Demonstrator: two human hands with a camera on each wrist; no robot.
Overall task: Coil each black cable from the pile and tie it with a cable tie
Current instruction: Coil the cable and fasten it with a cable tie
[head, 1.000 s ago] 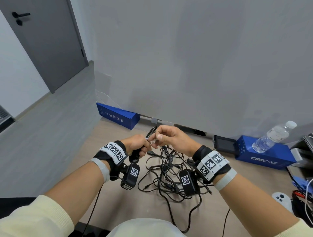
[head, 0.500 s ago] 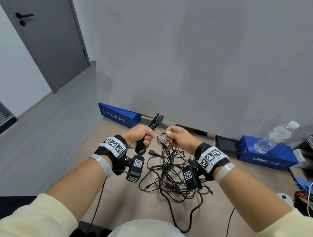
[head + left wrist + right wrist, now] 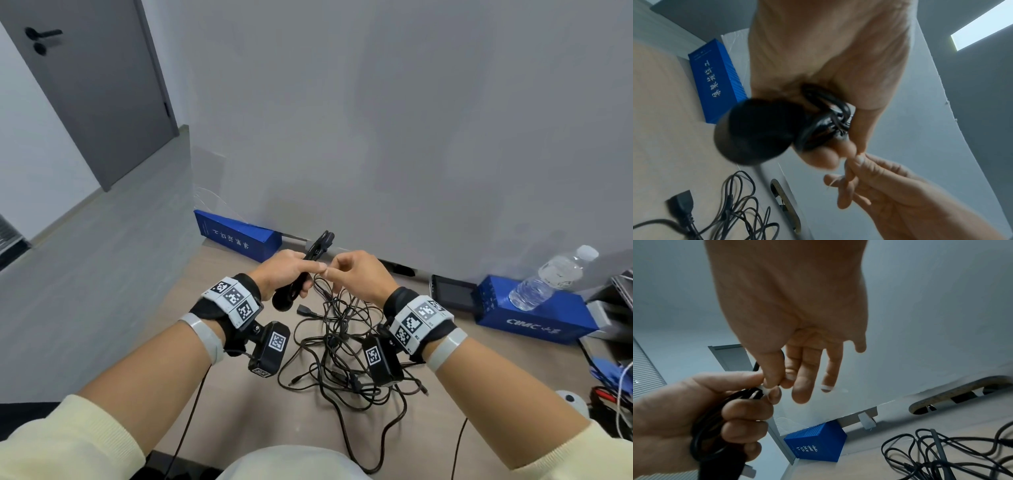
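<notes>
My left hand (image 3: pixel 291 270) grips a coiled black cable (image 3: pixel 308 265) with a round black plug end (image 3: pixel 758 131), held above the table. A thin white cable tie (image 3: pixel 764 390) wraps the coil. My right hand (image 3: pixel 346 274) pinches the tie between thumb and forefinger, right against the left thumb; its other fingers (image 3: pixel 803 386) hang loosely extended. The same grip shows from below, with the coiled black cable (image 3: pixel 715 423) lying in the left palm. Under both hands the pile of tangled black cables (image 3: pixel 342 349) lies on the beige table (image 3: pixel 239 411).
A blue box (image 3: pixel 236 236) lies at the back left by the grey wall. Another blue box (image 3: pixel 531 315) at the right carries a water bottle (image 3: pixel 551 277), with a small dark screen (image 3: pixel 452 291) beside it. More gear and wires crowd the right edge (image 3: pixel 613 387).
My hands parted briefly half a second ago and have come together again, slightly higher. The coil has tilted so its far end points up and away.
</notes>
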